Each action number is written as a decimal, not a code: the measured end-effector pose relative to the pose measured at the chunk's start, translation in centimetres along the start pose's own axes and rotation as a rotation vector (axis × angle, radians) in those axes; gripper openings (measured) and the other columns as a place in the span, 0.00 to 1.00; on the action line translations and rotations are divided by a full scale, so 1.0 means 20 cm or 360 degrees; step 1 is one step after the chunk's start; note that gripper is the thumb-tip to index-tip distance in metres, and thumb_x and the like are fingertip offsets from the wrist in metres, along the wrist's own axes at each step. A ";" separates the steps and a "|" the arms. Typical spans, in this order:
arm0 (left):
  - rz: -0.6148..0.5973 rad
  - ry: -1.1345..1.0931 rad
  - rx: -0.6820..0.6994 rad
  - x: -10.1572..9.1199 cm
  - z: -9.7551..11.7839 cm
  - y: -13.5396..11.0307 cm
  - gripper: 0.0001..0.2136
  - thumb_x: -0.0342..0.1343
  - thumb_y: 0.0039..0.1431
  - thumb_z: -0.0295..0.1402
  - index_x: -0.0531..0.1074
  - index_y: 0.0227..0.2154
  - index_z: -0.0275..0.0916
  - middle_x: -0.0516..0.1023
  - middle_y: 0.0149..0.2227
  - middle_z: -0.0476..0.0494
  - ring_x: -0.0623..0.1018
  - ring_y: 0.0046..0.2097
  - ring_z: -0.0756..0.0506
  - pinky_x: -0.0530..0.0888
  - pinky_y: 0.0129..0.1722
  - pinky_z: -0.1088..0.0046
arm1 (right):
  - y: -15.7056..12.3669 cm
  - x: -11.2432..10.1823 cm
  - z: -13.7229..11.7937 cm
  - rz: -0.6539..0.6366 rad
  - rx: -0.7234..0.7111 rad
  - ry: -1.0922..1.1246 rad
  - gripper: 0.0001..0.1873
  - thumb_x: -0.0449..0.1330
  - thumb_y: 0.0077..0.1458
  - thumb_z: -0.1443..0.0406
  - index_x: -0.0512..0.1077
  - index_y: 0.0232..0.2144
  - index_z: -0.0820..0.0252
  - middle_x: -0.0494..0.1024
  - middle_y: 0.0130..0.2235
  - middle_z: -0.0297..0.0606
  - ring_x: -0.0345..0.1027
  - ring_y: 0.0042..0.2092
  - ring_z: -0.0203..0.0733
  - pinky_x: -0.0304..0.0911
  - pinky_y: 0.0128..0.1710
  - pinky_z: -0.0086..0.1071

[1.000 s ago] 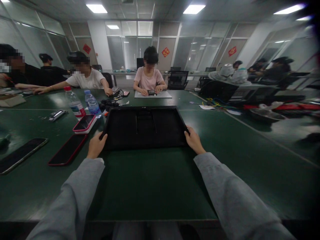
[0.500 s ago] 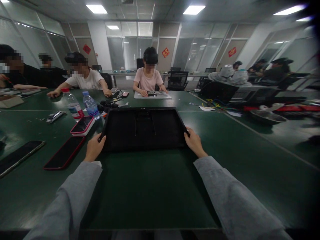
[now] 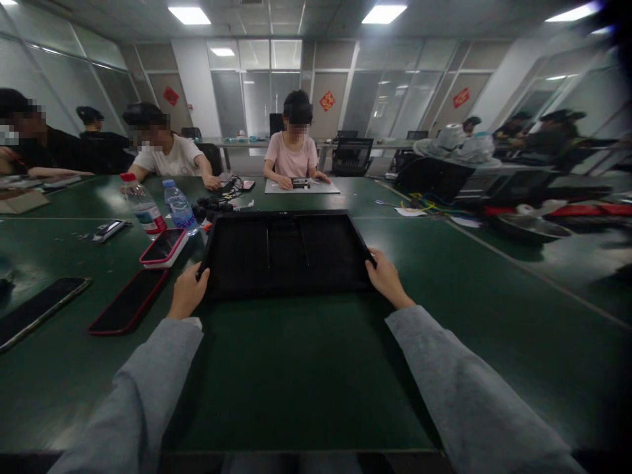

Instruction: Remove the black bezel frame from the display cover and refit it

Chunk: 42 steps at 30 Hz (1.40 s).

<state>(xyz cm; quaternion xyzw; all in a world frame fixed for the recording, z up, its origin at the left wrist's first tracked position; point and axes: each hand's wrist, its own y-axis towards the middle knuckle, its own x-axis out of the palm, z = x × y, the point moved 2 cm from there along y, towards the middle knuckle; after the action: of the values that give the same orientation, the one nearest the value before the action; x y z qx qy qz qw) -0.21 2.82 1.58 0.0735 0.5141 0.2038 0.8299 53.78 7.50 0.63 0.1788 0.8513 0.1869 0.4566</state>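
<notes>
A shallow black rectangular tray [image 3: 241,257] with raised edges lies in front of me on the green table [image 3: 296,382]. Inside it, towards the far edge, thin lines form a U-like outline; I cannot tell what they are. My left hand [image 3: 188,289] grips the tray's left side, thumb over the edge. On the opposite side, my right hand [image 3: 388,276] has its fingers closed round the rim. Some of the fingers of both hands are hidden under or behind the edges.
Left of the tray lie a red-edged phone [image 3: 129,303], a pink-rimmed phone [image 3: 164,247] and a dark phone [image 3: 44,306]. Two bottles [image 3: 180,207] and black cables [image 3: 212,207] stand beyond them. A metal bowl [image 3: 533,227] is far right. Co-workers sit across the table.
The tray and both my hands stay almost in place, with only a slight shift of view. A co-worker in white has drawn back an arm that was stretched out over the table.
</notes>
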 end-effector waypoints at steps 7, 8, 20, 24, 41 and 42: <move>0.0009 0.0070 -0.0005 -0.01 0.01 -0.02 0.23 0.45 0.66 0.42 0.71 0.57 0.37 0.76 0.55 0.35 0.76 0.53 0.37 0.71 0.53 0.61 | 0.00 0.01 0.02 -0.0007 -0.0007 -0.0001 0.28 0.50 0.59 0.60 0.66 0.60 0.62 0.77 0.51 0.49 0.73 0.48 0.56 0.68 0.51 0.51; 0.0009 0.0079 -0.0006 -0.01 0.00 -0.02 0.22 0.45 0.66 0.42 0.71 0.57 0.37 0.76 0.55 0.36 0.76 0.53 0.37 0.71 0.53 0.61 | 0.00 0.01 0.02 -0.0009 -0.0007 -0.0007 0.28 0.50 0.59 0.61 0.66 0.60 0.62 0.77 0.51 0.49 0.73 0.48 0.56 0.68 0.51 0.51; -0.0068 -0.0046 -0.0076 0.01 -0.03 0.00 0.24 0.49 0.64 0.43 0.70 0.58 0.36 0.78 0.53 0.34 0.77 0.53 0.36 0.71 0.54 0.60 | -0.01 0.01 0.01 0.0042 0.0029 0.0026 0.27 0.52 0.58 0.59 0.69 0.59 0.59 0.78 0.52 0.47 0.73 0.50 0.56 0.67 0.52 0.52; -0.0069 -0.0188 -0.0153 0.01 -0.05 0.01 0.25 0.52 0.62 0.44 0.71 0.58 0.36 0.79 0.51 0.34 0.77 0.54 0.37 0.71 0.55 0.62 | 0.00 0.02 0.03 0.0051 0.0030 0.0088 0.28 0.53 0.57 0.59 0.69 0.58 0.60 0.78 0.52 0.46 0.72 0.52 0.55 0.67 0.54 0.52; -0.0100 0.0128 -0.0229 -0.08 0.01 -0.06 0.27 0.43 0.64 0.54 0.73 0.53 0.41 0.80 0.45 0.33 0.79 0.47 0.34 0.72 0.45 0.58 | 0.01 0.05 0.05 0.0070 -0.0067 0.0204 0.29 0.51 0.58 0.57 0.69 0.58 0.63 0.74 0.56 0.50 0.68 0.57 0.53 0.62 0.59 0.52; -0.0022 0.0146 -0.0169 -0.10 0.02 -0.07 0.26 0.43 0.65 0.52 0.72 0.54 0.40 0.80 0.46 0.33 0.78 0.48 0.34 0.71 0.46 0.59 | 0.00 0.03 0.03 0.0099 -0.0063 0.0141 0.29 0.50 0.58 0.57 0.68 0.58 0.64 0.74 0.55 0.52 0.68 0.56 0.54 0.62 0.59 0.53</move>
<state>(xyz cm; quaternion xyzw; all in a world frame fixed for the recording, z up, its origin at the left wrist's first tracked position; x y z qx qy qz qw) -0.17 0.86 2.94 0.0164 0.5406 0.2282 0.8096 54.01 8.02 -0.16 0.1876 0.8608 0.2255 0.4159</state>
